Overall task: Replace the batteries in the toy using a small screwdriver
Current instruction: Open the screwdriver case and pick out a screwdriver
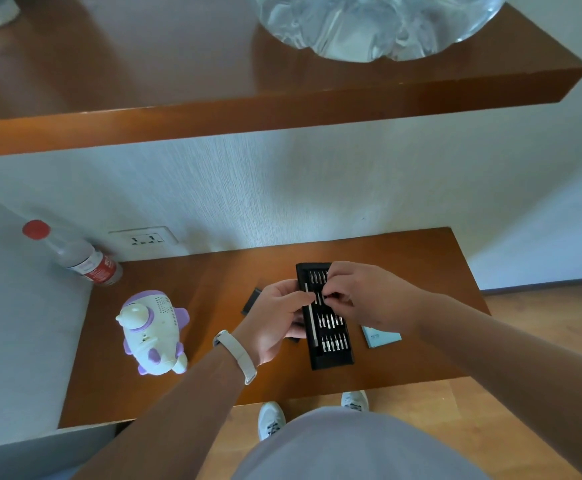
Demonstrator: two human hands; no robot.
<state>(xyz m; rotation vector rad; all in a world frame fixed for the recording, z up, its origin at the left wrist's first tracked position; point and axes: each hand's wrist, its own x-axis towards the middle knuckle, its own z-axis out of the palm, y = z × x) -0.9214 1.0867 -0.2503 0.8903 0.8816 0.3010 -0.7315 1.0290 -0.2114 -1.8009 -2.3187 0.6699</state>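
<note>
A white and purple plastic toy (154, 332) lies on the brown table (403, 271), left of my hands. A black screwdriver kit tray (331, 348) holds rows of silver bits and a slim silver screwdriver handle (312, 318). My left hand (275, 317) grips the tray's left edge, with the thumb over its upper part. My right hand (365, 299) hovers over the tray's upper half, fingertips pinched on a small bit there. The kit's black sleeve (250, 300) lies partly hidden behind my left hand.
A light blue pack (381, 337) lies right of the tray. A clear bottle (75, 256) with a red cap stands at the table's back left, by a wall socket (144, 239). A wooden shelf (282, 112) hangs above. A grey surface (16, 306) borders the left.
</note>
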